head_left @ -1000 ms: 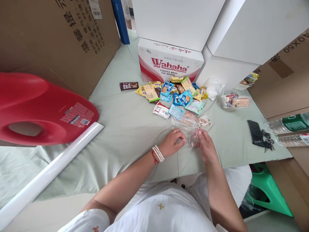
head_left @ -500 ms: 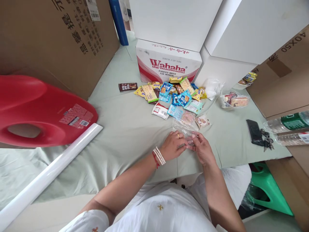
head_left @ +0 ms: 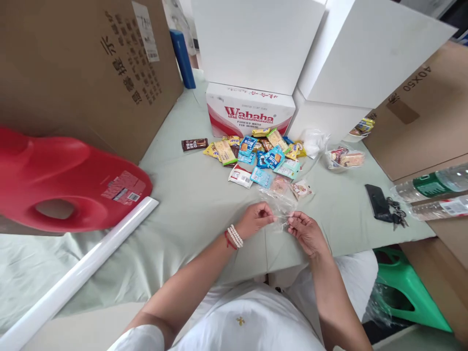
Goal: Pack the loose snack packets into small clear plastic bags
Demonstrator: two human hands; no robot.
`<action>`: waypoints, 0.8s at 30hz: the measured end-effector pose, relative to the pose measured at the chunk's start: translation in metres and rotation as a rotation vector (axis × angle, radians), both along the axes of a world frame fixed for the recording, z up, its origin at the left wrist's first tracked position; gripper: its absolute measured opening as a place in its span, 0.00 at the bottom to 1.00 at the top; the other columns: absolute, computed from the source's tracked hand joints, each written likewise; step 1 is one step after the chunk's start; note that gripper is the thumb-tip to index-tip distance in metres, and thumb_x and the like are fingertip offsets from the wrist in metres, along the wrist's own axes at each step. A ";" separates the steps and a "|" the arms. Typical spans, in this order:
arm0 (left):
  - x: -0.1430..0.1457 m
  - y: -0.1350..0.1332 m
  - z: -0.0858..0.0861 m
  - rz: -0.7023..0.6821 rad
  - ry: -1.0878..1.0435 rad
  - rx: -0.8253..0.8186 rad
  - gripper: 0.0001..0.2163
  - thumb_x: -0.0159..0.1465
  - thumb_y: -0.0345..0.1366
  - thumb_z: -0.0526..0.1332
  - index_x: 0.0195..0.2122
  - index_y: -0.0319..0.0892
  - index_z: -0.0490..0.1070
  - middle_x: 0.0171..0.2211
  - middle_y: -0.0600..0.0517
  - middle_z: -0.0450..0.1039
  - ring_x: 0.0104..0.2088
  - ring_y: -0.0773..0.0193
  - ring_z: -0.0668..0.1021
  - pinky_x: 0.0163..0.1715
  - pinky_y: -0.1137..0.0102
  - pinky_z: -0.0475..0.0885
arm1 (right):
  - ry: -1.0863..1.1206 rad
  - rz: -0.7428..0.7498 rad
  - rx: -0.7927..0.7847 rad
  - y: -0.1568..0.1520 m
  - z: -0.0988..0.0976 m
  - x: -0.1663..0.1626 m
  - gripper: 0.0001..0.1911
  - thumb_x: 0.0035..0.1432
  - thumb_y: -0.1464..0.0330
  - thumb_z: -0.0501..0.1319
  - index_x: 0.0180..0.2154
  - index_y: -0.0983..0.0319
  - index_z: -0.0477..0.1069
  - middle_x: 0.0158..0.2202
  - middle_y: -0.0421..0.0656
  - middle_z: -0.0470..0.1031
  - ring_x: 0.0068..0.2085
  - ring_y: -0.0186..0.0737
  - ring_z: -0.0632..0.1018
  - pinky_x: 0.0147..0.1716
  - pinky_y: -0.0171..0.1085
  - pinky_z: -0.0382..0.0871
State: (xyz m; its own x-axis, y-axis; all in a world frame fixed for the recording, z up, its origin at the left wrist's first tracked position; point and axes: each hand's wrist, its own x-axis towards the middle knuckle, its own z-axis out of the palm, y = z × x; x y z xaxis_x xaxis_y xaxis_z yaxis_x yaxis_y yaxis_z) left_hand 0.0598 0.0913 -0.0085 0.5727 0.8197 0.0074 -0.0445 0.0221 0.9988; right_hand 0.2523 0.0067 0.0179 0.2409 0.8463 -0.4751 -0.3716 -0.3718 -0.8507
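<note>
My left hand (head_left: 257, 219) and my right hand (head_left: 305, 231) each pinch one side of the mouth of a clear plastic bag (head_left: 279, 203) that lies on the pale green cloth (head_left: 190, 195). The bag looks flat, and I cannot tell what is inside it. Beads and a red string circle my left wrist. Just beyond the bag lies a heap of small snack packets (head_left: 256, 151) in blue, yellow and white wrappers. A brown chocolate bar (head_left: 195, 144) lies apart at the heap's left.
A Wahaha water carton (head_left: 248, 109) and white boxes stand behind the snacks. A red plastic stool (head_left: 66, 180) and a white tube (head_left: 80, 273) lie at left. A filled clear bag (head_left: 345, 158), a phone with keys (head_left: 378, 202) and water bottles (head_left: 431, 185) sit at right.
My hands have drawn apart a little, stretching the bag's mouth between them. The camera has tilted, so everything sits slightly lower in view.
</note>
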 end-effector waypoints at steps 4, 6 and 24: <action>-0.018 0.007 0.025 0.216 -0.039 -0.083 0.21 0.58 0.55 0.70 0.30 0.41 0.69 0.26 0.57 0.66 0.29 0.69 0.67 0.31 0.72 0.65 | -0.077 0.003 0.017 -0.005 0.006 0.013 0.24 0.37 0.56 0.81 0.34 0.61 0.80 0.29 0.38 0.72 0.29 0.30 0.69 0.29 0.32 0.68; -0.035 0.008 0.037 0.357 -0.066 -0.136 0.22 0.56 0.55 0.70 0.31 0.42 0.68 0.30 0.55 0.70 0.32 0.67 0.71 0.35 0.71 0.69 | -0.141 0.020 0.013 -0.012 0.006 0.020 0.24 0.37 0.54 0.80 0.34 0.61 0.79 0.29 0.38 0.71 0.28 0.31 0.68 0.29 0.33 0.67; -0.064 -0.053 0.055 0.450 0.852 0.711 0.26 0.61 0.47 0.65 0.58 0.42 0.67 0.58 0.38 0.71 0.63 0.40 0.69 0.64 0.45 0.59 | -0.703 0.554 0.178 0.017 0.003 -0.005 0.29 0.47 0.58 0.73 0.52 0.58 0.76 0.41 0.44 0.80 0.42 0.47 0.79 0.47 0.46 0.72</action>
